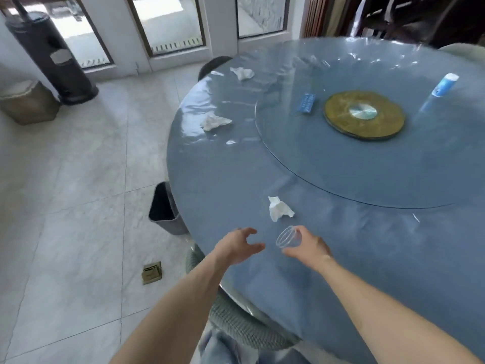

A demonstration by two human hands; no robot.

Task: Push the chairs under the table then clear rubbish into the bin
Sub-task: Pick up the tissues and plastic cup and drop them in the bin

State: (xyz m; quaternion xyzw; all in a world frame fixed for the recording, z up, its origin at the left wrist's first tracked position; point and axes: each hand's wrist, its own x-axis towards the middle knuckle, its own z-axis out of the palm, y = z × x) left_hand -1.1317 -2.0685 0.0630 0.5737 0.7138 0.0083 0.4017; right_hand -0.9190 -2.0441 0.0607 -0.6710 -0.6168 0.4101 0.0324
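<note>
Head view: the right hand [308, 246] grips a clear plastic cup [288, 237]; the left hand [237, 245] hovers spread. Rubbish-clearing seems underway; next likely the crumpled white tissue [279, 208], then the dark bin [165, 208].

We had one wide-angle view only, worn on the head, looking forward and steeply down from close above the near edge of the round worktop [341, 258]. It faced across the worktop toward the glazed doors [168, 24], floor [78, 179] at left.
</note>
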